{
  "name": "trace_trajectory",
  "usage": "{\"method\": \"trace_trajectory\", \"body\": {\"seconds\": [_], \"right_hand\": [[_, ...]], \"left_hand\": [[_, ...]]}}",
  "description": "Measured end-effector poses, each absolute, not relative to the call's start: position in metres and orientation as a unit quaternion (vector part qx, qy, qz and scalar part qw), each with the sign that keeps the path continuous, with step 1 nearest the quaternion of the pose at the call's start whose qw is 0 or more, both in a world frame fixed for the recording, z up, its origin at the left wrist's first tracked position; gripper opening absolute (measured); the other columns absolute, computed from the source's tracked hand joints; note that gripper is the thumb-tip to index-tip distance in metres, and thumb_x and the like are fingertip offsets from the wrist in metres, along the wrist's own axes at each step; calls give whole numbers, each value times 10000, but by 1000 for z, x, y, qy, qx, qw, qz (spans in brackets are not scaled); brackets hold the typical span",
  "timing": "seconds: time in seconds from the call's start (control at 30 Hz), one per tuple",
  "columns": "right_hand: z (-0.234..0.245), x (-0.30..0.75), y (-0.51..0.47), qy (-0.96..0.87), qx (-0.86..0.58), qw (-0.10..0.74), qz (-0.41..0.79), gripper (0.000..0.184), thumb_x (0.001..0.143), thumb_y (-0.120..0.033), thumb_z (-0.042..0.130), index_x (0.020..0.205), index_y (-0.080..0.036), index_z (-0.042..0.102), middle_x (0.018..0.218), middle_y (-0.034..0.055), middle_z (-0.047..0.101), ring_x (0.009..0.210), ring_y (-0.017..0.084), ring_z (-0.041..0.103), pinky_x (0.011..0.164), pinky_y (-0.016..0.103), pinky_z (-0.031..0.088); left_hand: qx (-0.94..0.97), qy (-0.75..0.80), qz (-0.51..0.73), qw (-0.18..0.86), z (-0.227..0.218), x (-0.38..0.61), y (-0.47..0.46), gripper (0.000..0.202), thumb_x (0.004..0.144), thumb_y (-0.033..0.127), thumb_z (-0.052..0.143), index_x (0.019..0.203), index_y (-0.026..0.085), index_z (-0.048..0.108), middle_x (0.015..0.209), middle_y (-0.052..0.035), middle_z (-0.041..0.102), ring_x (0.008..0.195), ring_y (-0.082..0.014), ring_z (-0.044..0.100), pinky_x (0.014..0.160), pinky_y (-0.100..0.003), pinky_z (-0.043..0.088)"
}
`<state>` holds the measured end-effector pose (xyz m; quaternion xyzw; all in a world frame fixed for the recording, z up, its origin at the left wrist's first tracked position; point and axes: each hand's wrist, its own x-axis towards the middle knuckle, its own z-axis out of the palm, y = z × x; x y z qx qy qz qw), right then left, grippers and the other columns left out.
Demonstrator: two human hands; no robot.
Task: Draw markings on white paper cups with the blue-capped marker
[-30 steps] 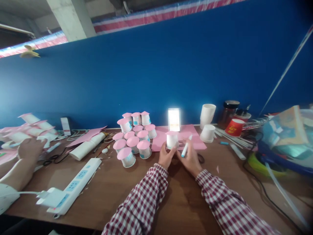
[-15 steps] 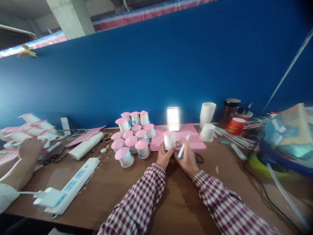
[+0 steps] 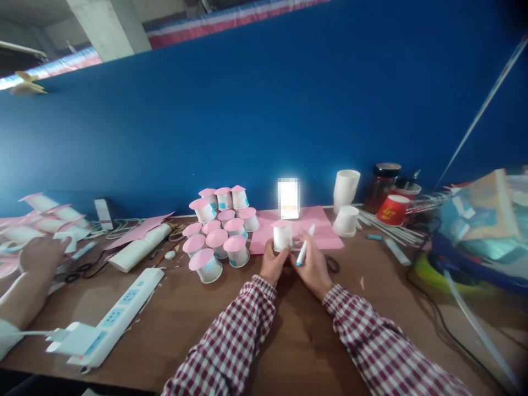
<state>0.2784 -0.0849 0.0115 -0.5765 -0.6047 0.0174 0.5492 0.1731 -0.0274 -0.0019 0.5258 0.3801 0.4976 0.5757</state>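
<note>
My left hand (image 3: 272,263) is wrapped round a small white paper cup (image 3: 282,235) with a pink paper top, held upright on the brown table (image 3: 193,324). My right hand (image 3: 313,265) grips a white marker with a blue tip (image 3: 304,252) and touches the cup's right side. The marker's tip points down toward the table. Both sleeves are red-and-white check. A sheet of pink paper (image 3: 322,231) lies just behind the cup.
A pile of several pink-topped cups (image 3: 218,234) stands to the left. A white power strip (image 3: 111,319) lies front left. Stacked white cups (image 3: 345,190), a red cup (image 3: 391,210), a dark jar (image 3: 383,184) and clutter fill the right. Another person's hand (image 3: 39,254) rests far left.
Both hands with the cup and marker stay together. The marker has tipped lower against the cup. The view has shifted slightly to the right.
</note>
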Motion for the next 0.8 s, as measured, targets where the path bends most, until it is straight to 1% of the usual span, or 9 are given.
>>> {"method": "trace_trajectory", "body": {"seconds": [0.23,0.4,0.53,0.7,0.8], "right_hand": [[13,280,-84,-601,-576,554,32,471,790,-270,565,1217,-186,385,1099,104,581,997,222,584,840,382,514],[14,279,-85,-600,-575,555,40,495,784,-281,578,1225,-187,374,1090,105,585,970,221,593,815,377,524],[15,278,-86,-603,-574,553,20,472,793,-259,560,1226,-188,386,1087,105,582,956,220,591,811,380,521],[15,280,-88,-611,-577,542,14,429,811,-205,511,1225,-185,400,1099,100,580,985,219,579,860,385,490],[14,284,-88,-622,-574,532,14,396,839,-168,440,1232,-188,400,1110,97,580,1014,212,569,882,383,474]], "left_hand": [[528,380,491,579,2,174,-30,518,689,390,682,1101,142,489,997,-100,629,858,-180,611,770,-310,490],[533,380,486,579,5,173,-31,519,689,389,680,1102,135,494,987,-99,625,830,-165,606,738,-282,490],[538,371,492,576,3,173,-30,513,687,372,684,1098,132,493,977,-97,625,825,-165,608,731,-278,492],[553,369,496,559,-1,173,-28,518,676,346,695,1098,129,488,1002,-101,614,861,-173,602,761,-292,491],[562,382,494,542,-1,173,-28,525,675,352,696,1106,133,489,999,-98,611,851,-173,598,749,-292,491]]}}
